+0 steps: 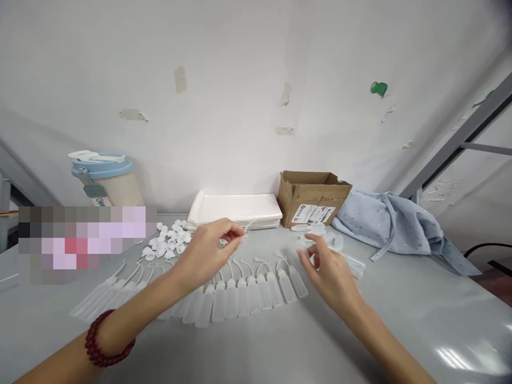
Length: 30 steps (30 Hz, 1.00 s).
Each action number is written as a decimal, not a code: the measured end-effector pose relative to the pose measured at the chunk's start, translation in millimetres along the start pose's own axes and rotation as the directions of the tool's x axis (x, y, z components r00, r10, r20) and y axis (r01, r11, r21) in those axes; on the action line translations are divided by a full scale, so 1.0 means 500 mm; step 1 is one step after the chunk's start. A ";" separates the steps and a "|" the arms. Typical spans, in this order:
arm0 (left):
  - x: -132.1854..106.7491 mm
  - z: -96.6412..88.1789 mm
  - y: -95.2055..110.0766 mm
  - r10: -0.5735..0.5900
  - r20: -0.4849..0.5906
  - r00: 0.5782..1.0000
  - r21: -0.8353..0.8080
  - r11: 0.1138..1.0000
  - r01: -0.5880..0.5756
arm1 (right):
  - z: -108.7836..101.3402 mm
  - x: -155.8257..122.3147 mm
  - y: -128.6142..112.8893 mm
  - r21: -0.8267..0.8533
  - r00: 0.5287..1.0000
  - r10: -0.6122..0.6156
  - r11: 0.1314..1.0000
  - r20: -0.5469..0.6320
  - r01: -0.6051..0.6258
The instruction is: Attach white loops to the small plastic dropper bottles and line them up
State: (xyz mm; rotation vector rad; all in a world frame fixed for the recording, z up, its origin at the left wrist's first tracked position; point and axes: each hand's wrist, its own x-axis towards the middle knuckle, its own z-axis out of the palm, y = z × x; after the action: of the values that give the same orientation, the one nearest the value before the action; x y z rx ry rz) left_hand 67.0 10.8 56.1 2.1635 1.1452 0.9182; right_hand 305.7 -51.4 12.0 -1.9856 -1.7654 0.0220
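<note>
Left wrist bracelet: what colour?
Dark red beaded bracelet, shown in the head view.

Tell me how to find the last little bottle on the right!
Look at the grey table, where a row of small clear bottles lies side by side before a stack of white trays. Follow the row to its right end, beside the right hand. That last bottle alone has a neighbour on one side only.
</note>
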 end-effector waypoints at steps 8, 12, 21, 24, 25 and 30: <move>-0.041 0.057 0.038 0.225 -0.029 0.974 -0.105 0.968 -0.227 | 0.010 -0.059 -0.052 0.446 0.928 -0.362 0.817 -0.094 0.364; -0.049 0.064 0.041 0.275 -0.068 0.959 -0.092 0.956 -0.280 | 0.002 -0.056 -0.057 0.632 0.955 -0.288 0.727 -0.074 0.268; -0.057 0.084 0.043 0.298 -0.094 0.950 -0.087 0.948 -0.306 | -0.018 -0.045 -0.070 0.908 0.951 -0.001 0.297 0.309 -0.295; -0.064 0.095 0.042 0.287 -0.101 0.952 -0.123 0.946 -0.299 | -0.015 -0.049 -0.072 0.912 0.928 0.002 0.188 0.372 -0.366; -0.066 0.097 0.043 0.284 -0.103 0.953 -0.132 0.946 -0.296 | -0.014 -0.051 -0.073 0.913 0.925 -0.003 0.162 0.381 -0.376; -0.073 0.101 0.046 0.256 -0.103 0.961 -0.148 0.952 -0.269 | -0.013 -0.057 -0.080 0.910 0.911 -0.051 0.099 0.408 -0.402</move>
State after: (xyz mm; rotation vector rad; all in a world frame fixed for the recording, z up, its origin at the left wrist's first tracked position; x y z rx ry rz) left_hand 101.6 -38.6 28.4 2.1948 0.7983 1.1824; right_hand 265.8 -78.4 23.6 -1.0502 -0.9811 1.3917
